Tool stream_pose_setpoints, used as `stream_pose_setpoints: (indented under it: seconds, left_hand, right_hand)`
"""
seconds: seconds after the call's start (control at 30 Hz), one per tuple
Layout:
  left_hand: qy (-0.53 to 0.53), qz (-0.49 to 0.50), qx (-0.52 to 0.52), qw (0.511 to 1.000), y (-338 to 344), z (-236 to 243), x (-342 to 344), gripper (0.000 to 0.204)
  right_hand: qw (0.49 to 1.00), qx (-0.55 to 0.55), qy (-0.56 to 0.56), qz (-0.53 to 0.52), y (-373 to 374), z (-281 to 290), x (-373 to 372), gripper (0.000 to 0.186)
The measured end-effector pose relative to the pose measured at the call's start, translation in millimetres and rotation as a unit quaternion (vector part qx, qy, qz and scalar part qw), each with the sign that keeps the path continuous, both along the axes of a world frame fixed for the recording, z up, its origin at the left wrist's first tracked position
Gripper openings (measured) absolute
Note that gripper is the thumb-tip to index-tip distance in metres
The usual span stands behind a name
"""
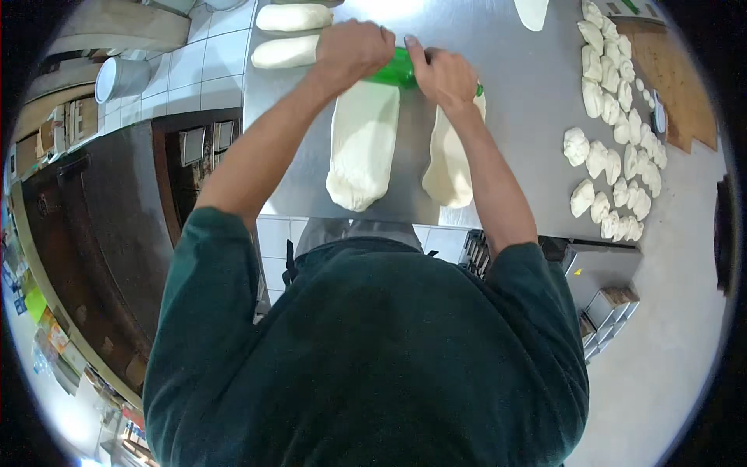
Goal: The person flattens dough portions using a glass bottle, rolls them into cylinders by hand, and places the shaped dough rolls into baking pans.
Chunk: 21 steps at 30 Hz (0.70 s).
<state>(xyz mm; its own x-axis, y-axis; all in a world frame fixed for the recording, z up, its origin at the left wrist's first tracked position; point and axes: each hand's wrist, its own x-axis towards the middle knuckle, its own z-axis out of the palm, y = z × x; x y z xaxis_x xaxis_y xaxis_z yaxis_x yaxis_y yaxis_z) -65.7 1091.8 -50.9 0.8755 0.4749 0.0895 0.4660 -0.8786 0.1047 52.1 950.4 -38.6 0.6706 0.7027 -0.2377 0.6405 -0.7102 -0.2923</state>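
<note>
A green rolling pin (398,68) lies across the far part of the metal table, with both hands wrapped around it. My left hand (355,51) closes over its left part. My right hand (448,76) grips the right part, thumb raised, and a green tip shows beyond it. Under the pin, a long flat strip of dough (364,144) stretches toward me, its near end thicker and rounded. A second flattened dough strip (449,163) lies to the right, partly covered by my right hand and forearm.
Two oblong dough rolls (294,17) rest at the far left of the steel table (521,101). Many small dough lumps (611,163) cover its right side. A wooden board (673,78) lies beyond them. Pale dough (532,12) sits at the far edge.
</note>
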Motion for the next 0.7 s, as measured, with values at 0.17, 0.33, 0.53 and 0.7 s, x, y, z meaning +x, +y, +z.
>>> stream_pose_setpoints:
  seconds: [0.17,0.33,0.53,0.7]
  left_hand:
    - [-0.149,-0.009,-0.062,0.987,-85.0,-22.4,-94.4,0.022]
    - [-0.224,-0.111,-0.096,0.964,-135.1,-53.3,-202.7,0.045]
    - [-0.173,-0.173,-0.189,0.951,-112.6,-45.3,-223.0,0.063]
    - [-0.058,-0.207,-0.256,0.942,-95.6,-36.3,-227.1,0.077]
  right_hand:
    - [0.980,0.091,-0.162,0.073,-96.9,-48.3,-87.6,0.066]
    - [0.966,0.163,-0.162,0.116,-172.9,-35.7,-170.0,0.050]
    - [0.938,0.263,-0.196,0.110,-203.2,-49.7,-198.7,0.054]
    - [0.954,0.199,-0.195,0.107,-212.7,-25.9,-208.5,0.058]
